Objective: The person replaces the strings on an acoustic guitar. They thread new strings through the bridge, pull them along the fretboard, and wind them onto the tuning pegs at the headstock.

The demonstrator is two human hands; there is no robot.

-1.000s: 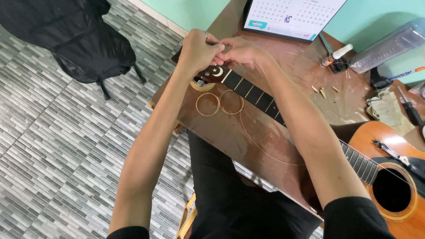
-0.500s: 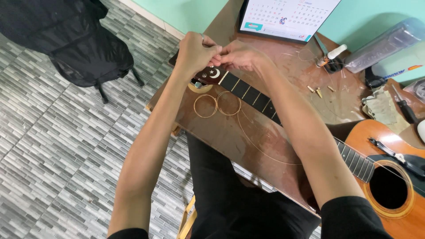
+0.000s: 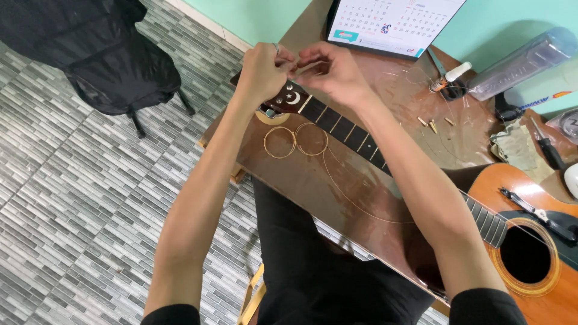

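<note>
1. Brown wooden surface (image 3: 313, 180) carries an acoustic guitar (image 3: 530, 253) that lies across it, with its headstock (image 3: 288, 99) toward the far left edge.
2. Left hand (image 3: 262, 72) is clenched above the headstock, the fingers pinched together on something thin; I cannot tell exactly what.
3. Right hand (image 3: 331, 69) is just beside it, fingertips pinched and touching the left hand.
4. Two coiled guitar strings (image 3: 296, 140) lie on the surface near the neck (image 3: 355, 135).
5. Small pegs (image 3: 433, 124) and a desk calendar (image 3: 391, 24) are farther back.
6. Black chair (image 3: 114, 60) stands on the tiled floor (image 3: 90, 210).
</note>
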